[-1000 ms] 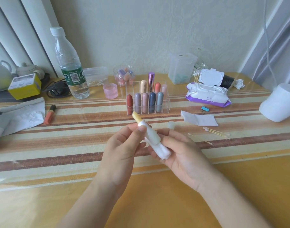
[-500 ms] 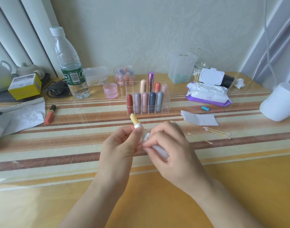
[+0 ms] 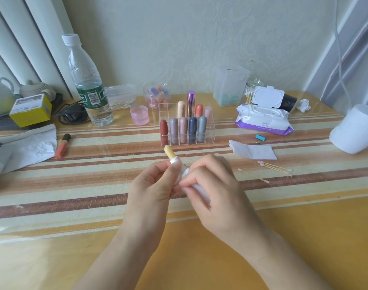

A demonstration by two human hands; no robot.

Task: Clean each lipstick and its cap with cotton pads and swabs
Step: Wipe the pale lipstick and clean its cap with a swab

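White cotton lies nearest the person: a cotton pad (image 3: 200, 191) is folded round the lower barrel of an uncapped lipstick (image 3: 171, 154), pinched there by the thumb and curled fingers of the right hand (image 3: 217, 194). Just beside it, on the left of the same barrel, the left hand (image 3: 151, 189) holds the lipstick with thumb and fingers curled round it beneath the white collar. Both hands hold it above the striped table (image 3: 74, 185), not resting on it. The lipstick's long axis runs from the pad, low and close to the person, up and away to the left, so the yellow bullet stands clear above both grips. The left hand is the nearer of the two to that bullet. The step looks like wiping the barrel. From the right hand's pinch the collar lies up and to the left, so a stroke along the axis would need to stop short of the soft wax. To the right, well apart from the hands, a few cotton swabs (image 3: 275, 167) lie on the table. Farther back, straight beyond the bullet, a clear organiser (image 3: 210, 130) holds capped lipsticks upright. This lipstick's own cap cannot be made out.
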